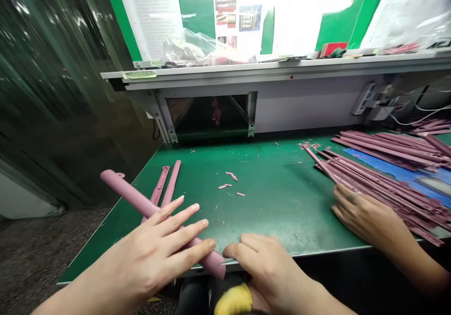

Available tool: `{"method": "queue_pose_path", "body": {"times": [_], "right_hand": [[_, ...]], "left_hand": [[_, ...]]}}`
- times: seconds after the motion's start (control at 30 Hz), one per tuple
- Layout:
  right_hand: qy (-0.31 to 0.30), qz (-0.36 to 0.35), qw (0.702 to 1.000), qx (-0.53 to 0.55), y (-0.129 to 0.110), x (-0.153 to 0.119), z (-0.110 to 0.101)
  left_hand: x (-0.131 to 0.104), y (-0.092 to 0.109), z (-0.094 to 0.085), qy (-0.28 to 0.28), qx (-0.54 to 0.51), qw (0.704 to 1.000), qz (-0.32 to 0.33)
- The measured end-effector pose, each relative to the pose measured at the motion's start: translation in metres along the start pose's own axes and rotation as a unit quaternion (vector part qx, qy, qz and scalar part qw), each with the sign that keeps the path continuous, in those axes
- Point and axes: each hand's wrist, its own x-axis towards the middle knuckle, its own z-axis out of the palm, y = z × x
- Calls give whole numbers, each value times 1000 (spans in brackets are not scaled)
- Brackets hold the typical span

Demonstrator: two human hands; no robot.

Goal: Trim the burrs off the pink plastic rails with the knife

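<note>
A pink plastic tube-like part [130, 195] lies slantwise at the table's front left, its near end jutting past the edge. Across it rests my left hand [162, 244], fingers stretched out and spread, palm down. Close to the tube's near end is my right hand [264, 263], its fingers curled together; a thin sliver shows by the index fingertip, too small to name. Beyond my left hand, two more pink parts [171, 183] lie side by side, partly covered by the tube and hand.
Another person's hand [366, 214] touches a pile of long pink strips [387, 183] at right, near a blue sheet [408, 176]. Small pink scraps [230, 176] dot the green tabletop [268, 211]. A shelf [275, 71] spans the back above a framed opening [211, 118].
</note>
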Motion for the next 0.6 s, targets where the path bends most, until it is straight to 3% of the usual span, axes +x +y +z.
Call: {"method": "queue_pose_path", "body": {"times": [0.1,0.2,0.33,0.5,0.6], "right_hand": [[36,-38,994,-99,-2,10,7],[31,-61,989,-131,-2,15,7],[33,-96,986,-134,-1,15,2],[97,-111,982,-122,-5,16,-2],[112,-99,983,-105,-8,16,-3]], "left_hand": [[7,0,-12,-26,40,998,34],[7,-1,-15,-31,55,997,54],[0,3,-9,23,23,999,19],[-14,16,2,101,24,994,-26],[-18,28,9,130,-14,987,-91]]}}
